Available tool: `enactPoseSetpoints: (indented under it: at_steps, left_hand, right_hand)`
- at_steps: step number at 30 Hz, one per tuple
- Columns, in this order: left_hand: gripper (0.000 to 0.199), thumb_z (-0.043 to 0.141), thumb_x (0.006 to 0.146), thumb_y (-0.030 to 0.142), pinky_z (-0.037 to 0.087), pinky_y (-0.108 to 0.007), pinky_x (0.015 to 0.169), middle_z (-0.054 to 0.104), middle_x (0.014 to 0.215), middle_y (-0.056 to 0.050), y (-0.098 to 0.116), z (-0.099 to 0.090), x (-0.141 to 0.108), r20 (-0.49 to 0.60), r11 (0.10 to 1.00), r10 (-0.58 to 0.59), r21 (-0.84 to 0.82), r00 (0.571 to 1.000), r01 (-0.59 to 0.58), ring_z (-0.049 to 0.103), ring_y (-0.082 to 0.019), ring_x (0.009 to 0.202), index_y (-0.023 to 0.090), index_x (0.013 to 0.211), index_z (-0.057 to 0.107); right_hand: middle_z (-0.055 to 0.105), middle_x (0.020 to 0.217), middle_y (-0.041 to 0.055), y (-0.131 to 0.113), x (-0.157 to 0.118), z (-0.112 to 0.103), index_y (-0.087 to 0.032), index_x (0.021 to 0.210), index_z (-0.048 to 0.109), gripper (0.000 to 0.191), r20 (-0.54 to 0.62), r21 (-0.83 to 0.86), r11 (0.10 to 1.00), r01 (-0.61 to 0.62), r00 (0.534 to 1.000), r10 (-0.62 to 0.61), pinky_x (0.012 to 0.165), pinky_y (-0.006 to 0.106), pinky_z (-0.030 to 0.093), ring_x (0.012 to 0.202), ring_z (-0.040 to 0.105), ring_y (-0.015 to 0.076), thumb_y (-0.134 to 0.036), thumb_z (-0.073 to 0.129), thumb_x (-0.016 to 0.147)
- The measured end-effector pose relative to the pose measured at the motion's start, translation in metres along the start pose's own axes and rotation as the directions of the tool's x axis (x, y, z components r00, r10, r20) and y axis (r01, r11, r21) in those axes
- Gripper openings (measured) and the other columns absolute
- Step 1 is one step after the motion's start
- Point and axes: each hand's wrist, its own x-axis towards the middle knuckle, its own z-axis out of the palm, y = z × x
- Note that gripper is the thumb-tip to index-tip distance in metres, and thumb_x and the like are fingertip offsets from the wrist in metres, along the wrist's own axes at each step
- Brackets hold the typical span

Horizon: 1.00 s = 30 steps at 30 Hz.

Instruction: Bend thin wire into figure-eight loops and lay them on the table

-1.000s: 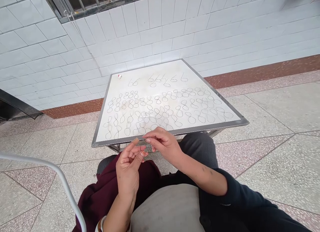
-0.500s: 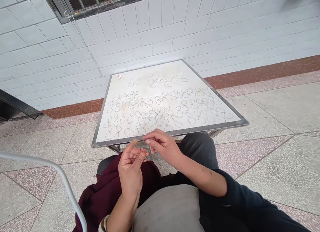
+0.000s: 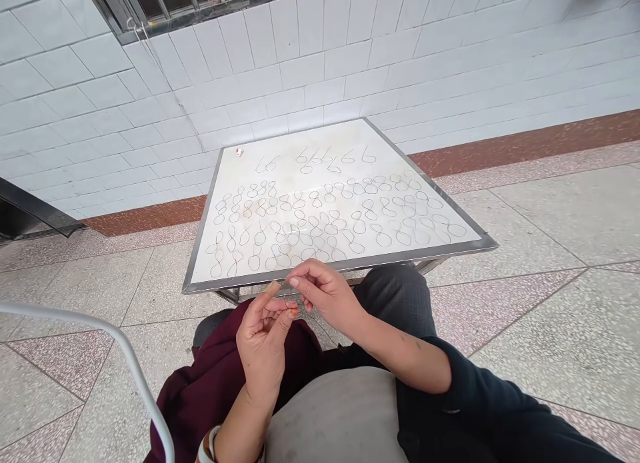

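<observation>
My left hand (image 3: 265, 336) pinches a thin dark wire (image 3: 285, 295) between thumb and a finger, in front of the table's near edge. The other end of the short visible stretch is pinched in the fingertips of my right hand (image 3: 320, 288), close on the right. A thin dark strand runs down below the hands toward my lap; I cannot tell whether it is the same wire. An orange mark shows on the left thumb tip, and a tan wrap covers another left fingertip.
A white table (image 3: 295, 143) with a grey metal rim carries several rows of thin wire figure-eights (image 3: 383, 236). Farther back lie several six-shaped wire pieces (image 3: 369, 155), with a small white-and-red object (image 3: 239, 152) at the far left corner. A grey tube (image 3: 127, 356) curves at left.
The fingers of both hands have shifted slightly, and a short upright stretch of the wire now shows between them. The pieces on the table have not moved.
</observation>
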Motion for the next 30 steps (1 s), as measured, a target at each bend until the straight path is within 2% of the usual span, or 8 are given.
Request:
enactPoseSetpoints:
  at_steps: [5,14,23,30]
  left_hand:
    - [0.044,0.079,0.074,0.016,0.059,-0.029,0.076,0.073,0.080,0.001,-0.001,0.001,-0.001,-0.023,1.000,0.007,0.024,1.000,-0.006,0.069,-0.014,0.075,0.028,0.116,0.070]
    - [0.044,0.078,0.074,0.014,0.060,-0.028,0.075,0.073,0.081,0.001,0.001,0.004,-0.003,-0.022,0.997,0.040,0.070,0.999,-0.038,0.070,-0.014,0.075,0.028,0.116,0.070]
    - [0.041,0.077,0.076,0.016,0.059,-0.026,0.079,0.072,0.085,0.000,0.004,0.010,-0.004,-0.049,0.998,0.016,0.063,0.999,-0.013,0.070,-0.013,0.081,0.027,0.115,0.070]
    - [0.041,0.077,0.076,0.016,0.059,-0.025,0.076,0.072,0.082,0.000,0.001,0.008,-0.004,-0.043,0.998,0.004,0.068,0.999,-0.001,0.070,-0.013,0.078,0.026,0.115,0.070]
  right_hand:
    - [0.052,0.069,-0.0045,0.001,-0.001,0.002,-0.022,0.084,0.060,0.020,-0.011,0.008,1.000,-0.026,1.000,0.026,0.046,0.023,0.042,0.047,0.047,0.0075,-0.042,0.062,0.089]
    - [0.052,0.071,-0.0034,0.006,-0.004,0.004,-0.022,0.084,0.058,0.020,-0.042,-0.045,0.999,0.020,0.999,-0.022,0.045,0.023,0.038,0.047,0.045,0.0077,-0.041,0.058,0.092]
    - [0.058,0.079,0.0002,0.010,-0.004,0.003,-0.023,0.084,0.060,0.014,-0.130,-0.242,0.954,0.175,0.969,-0.210,0.066,0.028,0.043,0.071,0.052,0.0142,-0.030,0.054,0.094]
    - [0.059,0.080,0.0001,0.008,-0.004,0.004,-0.022,0.084,0.060,0.012,-0.141,-0.242,0.956,0.163,0.969,-0.201,0.068,0.028,0.042,0.074,0.052,0.0140,-0.026,0.054,0.094]
